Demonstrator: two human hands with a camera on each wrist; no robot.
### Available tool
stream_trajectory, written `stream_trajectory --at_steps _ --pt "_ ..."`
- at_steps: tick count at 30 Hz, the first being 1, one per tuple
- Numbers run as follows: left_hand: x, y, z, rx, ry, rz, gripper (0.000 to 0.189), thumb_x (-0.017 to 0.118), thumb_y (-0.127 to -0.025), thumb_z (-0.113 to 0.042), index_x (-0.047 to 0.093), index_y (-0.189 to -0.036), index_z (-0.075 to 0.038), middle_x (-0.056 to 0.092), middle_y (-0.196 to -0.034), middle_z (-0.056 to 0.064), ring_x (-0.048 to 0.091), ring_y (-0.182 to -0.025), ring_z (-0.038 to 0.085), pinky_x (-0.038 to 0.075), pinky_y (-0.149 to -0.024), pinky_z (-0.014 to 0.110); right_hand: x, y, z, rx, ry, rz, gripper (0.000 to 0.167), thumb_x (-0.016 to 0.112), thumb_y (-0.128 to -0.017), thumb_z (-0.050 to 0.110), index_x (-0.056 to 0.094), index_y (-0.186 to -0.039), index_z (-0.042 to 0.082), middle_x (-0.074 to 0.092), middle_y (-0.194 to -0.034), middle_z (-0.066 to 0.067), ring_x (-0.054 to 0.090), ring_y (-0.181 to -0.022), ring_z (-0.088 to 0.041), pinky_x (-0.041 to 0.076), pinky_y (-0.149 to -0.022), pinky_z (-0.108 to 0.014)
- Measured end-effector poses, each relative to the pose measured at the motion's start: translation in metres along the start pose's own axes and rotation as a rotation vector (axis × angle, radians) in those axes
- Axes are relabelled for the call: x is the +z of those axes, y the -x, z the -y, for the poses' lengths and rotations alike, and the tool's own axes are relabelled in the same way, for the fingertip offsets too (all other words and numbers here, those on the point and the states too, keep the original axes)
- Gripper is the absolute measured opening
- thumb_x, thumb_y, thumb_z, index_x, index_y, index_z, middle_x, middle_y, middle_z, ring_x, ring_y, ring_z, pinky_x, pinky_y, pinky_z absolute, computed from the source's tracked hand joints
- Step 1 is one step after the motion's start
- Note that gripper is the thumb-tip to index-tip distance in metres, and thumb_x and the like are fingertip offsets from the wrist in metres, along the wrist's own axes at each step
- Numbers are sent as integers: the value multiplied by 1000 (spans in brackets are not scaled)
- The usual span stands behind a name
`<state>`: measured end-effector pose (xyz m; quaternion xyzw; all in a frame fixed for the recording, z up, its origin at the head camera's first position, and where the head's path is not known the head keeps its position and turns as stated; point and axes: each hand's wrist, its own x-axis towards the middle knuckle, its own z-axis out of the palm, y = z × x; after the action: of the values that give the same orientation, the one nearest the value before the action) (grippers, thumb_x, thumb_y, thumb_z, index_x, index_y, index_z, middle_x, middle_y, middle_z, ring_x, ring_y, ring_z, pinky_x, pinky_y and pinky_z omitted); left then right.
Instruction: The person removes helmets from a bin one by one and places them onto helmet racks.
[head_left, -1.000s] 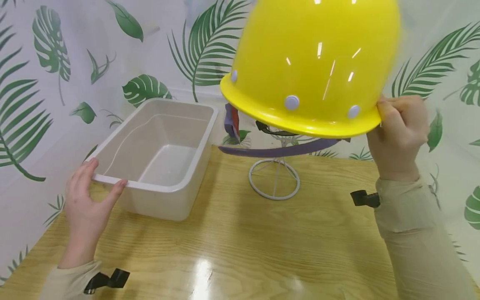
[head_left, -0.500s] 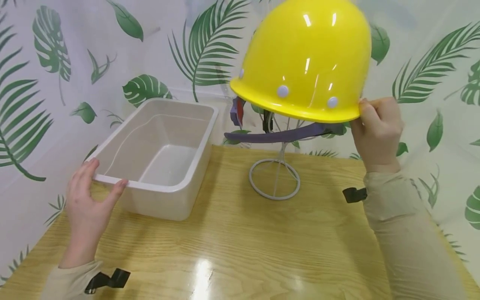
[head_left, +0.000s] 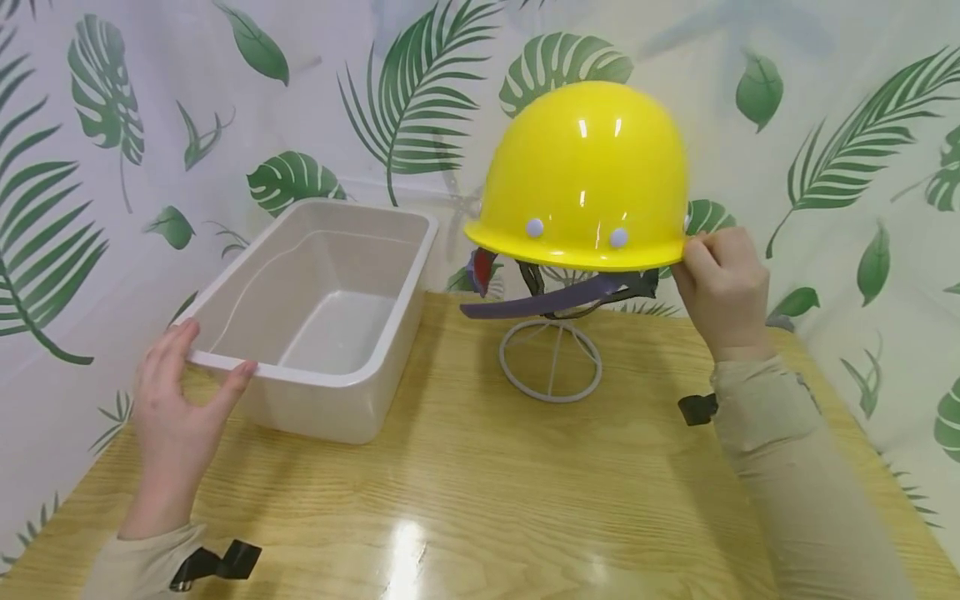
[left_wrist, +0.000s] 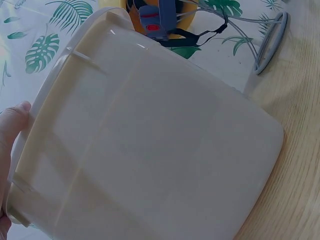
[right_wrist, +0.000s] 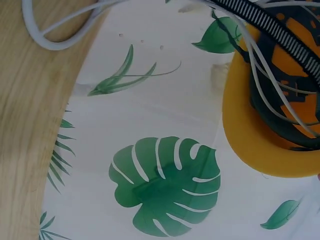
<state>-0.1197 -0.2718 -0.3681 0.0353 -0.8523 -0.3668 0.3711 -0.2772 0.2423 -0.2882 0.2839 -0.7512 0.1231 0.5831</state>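
A yellow hard hat (head_left: 585, 183) sits over the top of a white wire stand (head_left: 551, 398), whose ring base rests on the table. At the hat's right edge, my right hand (head_left: 723, 287) pinches the brim. Purple headband padding (head_left: 536, 300) and dark straps hang below the brim. The right wrist view shows the hat's orange-looking underside (right_wrist: 235, 120) with stand wires inside it. My left hand (head_left: 176, 408) grips the near left corner of a pale plastic bin (head_left: 352, 377), fingers and thumb at its rim. The bin's outer wall (left_wrist: 165, 125) fills the left wrist view.
Everything stands on a wood-grain table (head_left: 480, 500). A leaf-patterned sheet (head_left: 187, 83) rises behind and at both sides. The bin stands left of the wire stand, close to the back.
My right hand has lowered the hard hat and moved it left, down over the wire stand. The left hand and the bin have stayed put.
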Motion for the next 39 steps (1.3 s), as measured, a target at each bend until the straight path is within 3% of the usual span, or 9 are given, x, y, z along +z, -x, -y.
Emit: stream_trajectory --at_steps 10,17,24,39 --pt "1 -1 2 51 20 -33 75 78 -76 -33 48 -138 -3 45 -143 13 33 -134 30 21 -111 47 3 11 0 7 5 -15 19 59 -90 -2 47 -75 1 43 -72 -17 46 -65 -38 44 -53 -50" --pt "1 -1 3 42 33 -36 76 80 -75 -31 49 -138 -4 46 -142 13 34 -134 29 21 -112 46 5 14 -3 -13 30 4 15 57 -91 -3 49 -80 1 43 -73 -17 47 -67 -38 46 -52 -50" --pt "1 0 3 47 33 -41 75 79 -75 -33 50 -137 -3 47 -142 13 34 -134 29 21 -111 46 4 17 -9 -54 54 50 8 59 -91 -3 52 -88 -2 52 -84 -21 56 -79 -40 52 -62 -52" --pt "2 1 3 43 28 -41 75 78 -75 -33 49 -138 -3 47 -141 13 33 -134 28 21 -111 46 12 27 -14 -82 12 70 12 50 -90 -15 49 -95 -5 52 -92 -26 53 -86 -42 51 -84 -48"
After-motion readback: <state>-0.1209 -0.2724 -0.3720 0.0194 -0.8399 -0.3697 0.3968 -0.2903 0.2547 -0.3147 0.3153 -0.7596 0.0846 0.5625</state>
